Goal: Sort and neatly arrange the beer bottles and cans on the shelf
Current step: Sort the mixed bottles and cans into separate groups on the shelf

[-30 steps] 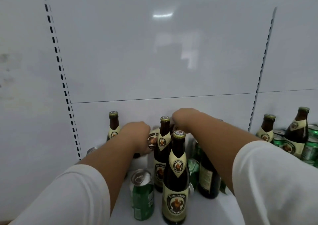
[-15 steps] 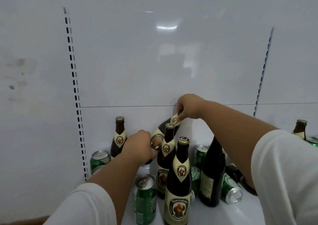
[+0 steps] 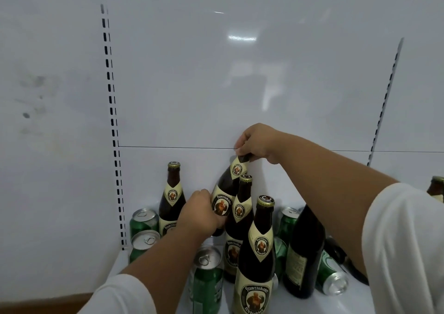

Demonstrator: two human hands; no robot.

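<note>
Tilted brown bottle (image 3: 224, 193) at shelf (image 3: 341, 304) back, pinched at neck by right hand (image 3: 258, 143), gripped at belly by left hand (image 3: 203, 214); likely heavy, slick, breakable glass.

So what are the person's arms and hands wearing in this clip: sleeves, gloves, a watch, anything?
Both arms wear loose white short sleeves, the left sleeve and the right sleeve, each ending above the elbow, plain with no visible print. The forearms are bare. The left hand and right hand wear no gloves, and no watch, ring or wristband is visible.
</note>
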